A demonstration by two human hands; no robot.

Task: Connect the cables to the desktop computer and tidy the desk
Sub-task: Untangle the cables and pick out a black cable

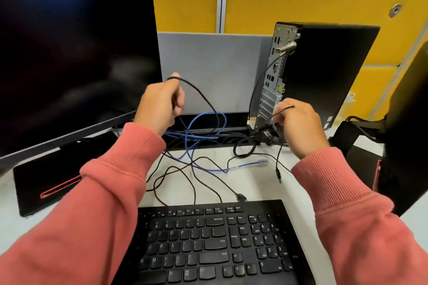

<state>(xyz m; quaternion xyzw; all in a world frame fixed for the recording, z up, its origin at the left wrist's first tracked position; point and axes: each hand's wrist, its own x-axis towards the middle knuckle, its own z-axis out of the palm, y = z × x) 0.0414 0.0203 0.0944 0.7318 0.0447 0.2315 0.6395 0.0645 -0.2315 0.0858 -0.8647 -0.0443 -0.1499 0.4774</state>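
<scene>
The monitor [74,53] fills the space beyond your left hand [159,109]; the desktop computer [319,71] stands upright just behind your right hand [298,127], rear ports facing you. Both hands are closed round one thin black cable [203,97], which arcs between them above the worktop [254,183]. It looks light and limp, so grip near the plug. A blue cable [208,122] loops below.

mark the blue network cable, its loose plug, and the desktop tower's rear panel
blue network cable [223,118]: head view, top right of its raised loop.
loose plug [261,161]: head view, clear connector lying on the desk.
desktop tower [273,76]: head view, middle of the rear port panel.
</scene>
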